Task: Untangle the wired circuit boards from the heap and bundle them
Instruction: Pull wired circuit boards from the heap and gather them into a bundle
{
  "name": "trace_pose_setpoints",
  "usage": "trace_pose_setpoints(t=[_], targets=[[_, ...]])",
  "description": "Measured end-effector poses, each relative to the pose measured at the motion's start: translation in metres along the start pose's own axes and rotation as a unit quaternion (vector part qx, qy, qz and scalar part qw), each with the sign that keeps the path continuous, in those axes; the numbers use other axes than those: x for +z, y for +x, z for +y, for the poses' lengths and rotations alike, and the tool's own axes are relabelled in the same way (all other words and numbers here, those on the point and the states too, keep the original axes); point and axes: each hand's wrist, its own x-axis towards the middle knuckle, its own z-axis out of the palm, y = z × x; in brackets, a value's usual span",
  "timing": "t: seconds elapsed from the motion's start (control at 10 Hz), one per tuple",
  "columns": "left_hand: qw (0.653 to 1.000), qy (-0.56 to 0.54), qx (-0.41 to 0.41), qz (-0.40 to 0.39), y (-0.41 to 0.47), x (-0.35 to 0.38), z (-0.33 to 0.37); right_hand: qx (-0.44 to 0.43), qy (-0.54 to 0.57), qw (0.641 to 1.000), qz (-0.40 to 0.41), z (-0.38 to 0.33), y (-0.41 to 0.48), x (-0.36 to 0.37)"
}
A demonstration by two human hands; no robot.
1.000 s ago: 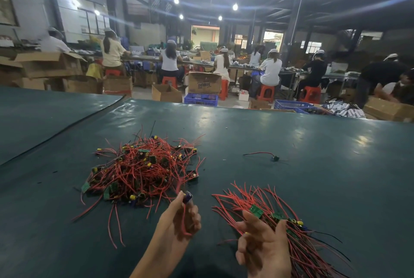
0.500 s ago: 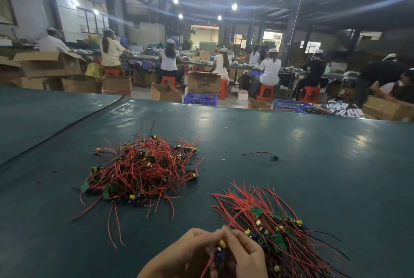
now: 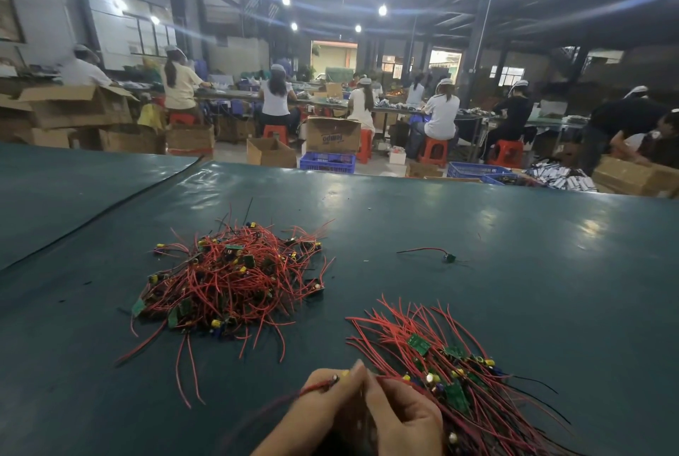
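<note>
The left hand and right hand pinch one wired circuit board in curled fingers. The heap lies beyond them on the table; the bundle is just right.

Your right hand covers the near end of the bundle, which runs off the bottom edge. What its fingers hold is hidden against your left hand, whose pinched red wire trails away blurred. The heap buries its own lower layers.
</note>
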Motion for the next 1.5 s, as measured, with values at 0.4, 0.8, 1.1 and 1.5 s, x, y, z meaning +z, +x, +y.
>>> trace_pose_setpoints(t=[0.4, 0.8, 1.1, 1.5], targets=[[0.990, 0.008, 0.137, 0.028, 0.007, -0.017, 0.008, -0.067, 0.118, 0.987, 0.081, -0.009, 0.024, -0.025], [0.990, 0.012, 0.137, 0.036, 0.007, -0.009, 0.001, -0.032, 0.072, 0.996, 0.038, -0.011, 0.014, -0.016], [0.992, 0.036, 0.122, -0.025, 0.005, -0.003, 0.005, -0.050, 0.033, 0.998, 0.030, -0.005, 0.002, 0.001], [0.990, 0.024, 0.141, -0.009, -0.001, -0.011, 0.015, -0.078, 0.130, 0.975, 0.165, -0.023, 0.016, -0.027]])
